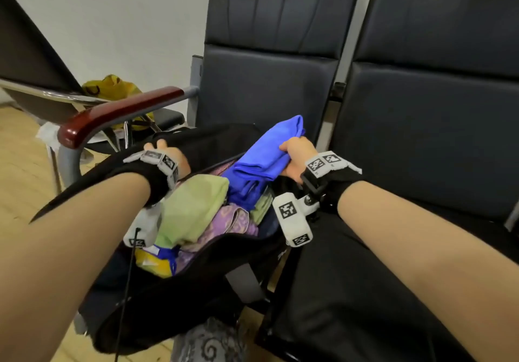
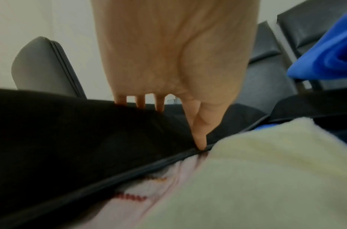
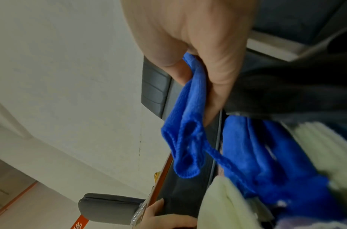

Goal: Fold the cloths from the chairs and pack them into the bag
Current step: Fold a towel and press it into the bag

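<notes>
Your forearms frame the black bag (image 1: 157, 291), which lies open on the chair seat. Your right hand (image 1: 297, 159) has its fingers (image 3: 217, 74) curled round the folded blue cloth (image 1: 264, 159), whose long axis slants down and toward your left, its lower end already at the bag's mouth beside the green cloth (image 1: 193, 207). Your left hand (image 1: 168, 156) pinches the far rim and holds it back. By my reading, the cloth wants pushing down along its own length, into the gap between the green cloth and the right rim.
</notes>
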A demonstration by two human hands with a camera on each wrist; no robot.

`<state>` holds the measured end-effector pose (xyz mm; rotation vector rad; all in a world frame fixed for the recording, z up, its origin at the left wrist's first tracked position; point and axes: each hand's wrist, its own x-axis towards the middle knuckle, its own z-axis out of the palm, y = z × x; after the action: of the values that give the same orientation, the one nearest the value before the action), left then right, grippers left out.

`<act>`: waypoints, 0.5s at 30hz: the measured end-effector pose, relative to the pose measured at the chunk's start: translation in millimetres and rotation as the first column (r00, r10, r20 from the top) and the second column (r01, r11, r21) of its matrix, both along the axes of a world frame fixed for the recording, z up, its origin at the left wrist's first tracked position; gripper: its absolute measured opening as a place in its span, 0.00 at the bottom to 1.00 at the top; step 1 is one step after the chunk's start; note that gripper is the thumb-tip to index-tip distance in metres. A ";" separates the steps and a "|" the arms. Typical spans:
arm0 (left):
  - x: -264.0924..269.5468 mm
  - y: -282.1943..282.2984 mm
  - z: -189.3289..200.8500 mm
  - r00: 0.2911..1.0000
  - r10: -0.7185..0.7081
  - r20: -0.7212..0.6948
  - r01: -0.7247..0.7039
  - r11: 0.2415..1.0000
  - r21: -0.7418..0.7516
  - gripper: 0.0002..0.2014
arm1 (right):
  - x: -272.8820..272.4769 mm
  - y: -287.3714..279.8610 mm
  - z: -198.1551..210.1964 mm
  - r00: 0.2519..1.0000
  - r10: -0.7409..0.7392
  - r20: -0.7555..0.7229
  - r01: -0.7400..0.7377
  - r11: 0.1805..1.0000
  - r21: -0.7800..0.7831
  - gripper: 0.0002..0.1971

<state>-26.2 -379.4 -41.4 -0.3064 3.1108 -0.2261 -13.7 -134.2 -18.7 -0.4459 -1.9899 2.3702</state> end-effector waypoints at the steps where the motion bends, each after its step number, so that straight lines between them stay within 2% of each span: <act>1: -4.2 -8.8 -11.3 1.000 0.023 -0.012 -0.023 1.000 0.005 0.24 | -5.7 -7.1 -3.6 0.999 0.034 0.013 -0.035 0.999 0.037 0.22; 3: -8.0 -20.3 -25.0 0.999 0.003 -0.045 -0.001 0.999 0.033 0.20 | -16.7 -22.1 -10.6 0.994 0.105 0.025 -0.107 0.990 0.088 0.23; 5: -9.9 -22.4 -30.1 0.997 -0.014 -0.078 0.014 1.000 -0.007 0.17 | -29.2 -38.4 -20.4 0.992 0.121 0.047 -0.124 0.990 0.071 0.24; 6: -12.6 -23.3 -30.3 0.997 -0.005 -0.083 0.002 0.999 -0.034 0.21 | -34.9 -46.4 -24.1 0.992 0.118 0.044 -0.120 0.992 0.046 0.25; 8: -13.1 -27.7 -24.0 0.998 0.027 -0.065 -0.032 0.997 -0.075 0.35 | -41.2 -61.3 -32.0 0.991 0.123 0.042 -0.123 0.992 0.000 0.24; 9: -12.4 -30.8 -19.1 0.998 0.032 -0.057 -0.038 0.994 -0.099 0.39 | -45.8 -66.3 -35.8 0.993 0.108 0.051 -0.109 0.994 0.024 0.22; 11: -13.2 -39.5 -8.5 0.996 0.043 -0.083 -0.054 0.989 -0.134 0.42 | -49.3 -77.3 -38.9 0.994 0.106 -0.004 -0.106 0.993 -0.052 0.22; 13: -19.1 -48.4 -0.9 0.985 0.078 -0.152 -0.093 0.991 -0.093 0.38 | -55.0 -84.6 -40.1 0.994 0.083 -0.068 -0.098 0.963 -0.251 0.28; 14: -22.9 -52.1 3.1 0.975 0.110 -0.194 -0.115 0.993 -0.015 0.34 | -61.2 -89.0 -42.8 0.995 0.074 -0.074 -0.091 0.957 -0.274 0.29; 15: -26.3 -53.6 7.6 0.960 0.147 -0.238 -0.128 0.988 0.090 0.28 | -64.2 -92.5 -46.1 0.995 0.079 -0.062 -0.089 0.979 -0.185 0.29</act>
<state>-52.5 -433.0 -33.8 -0.5899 3.3082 -0.0761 -77.9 -226.6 -64.9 -0.3026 -1.8068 2.6037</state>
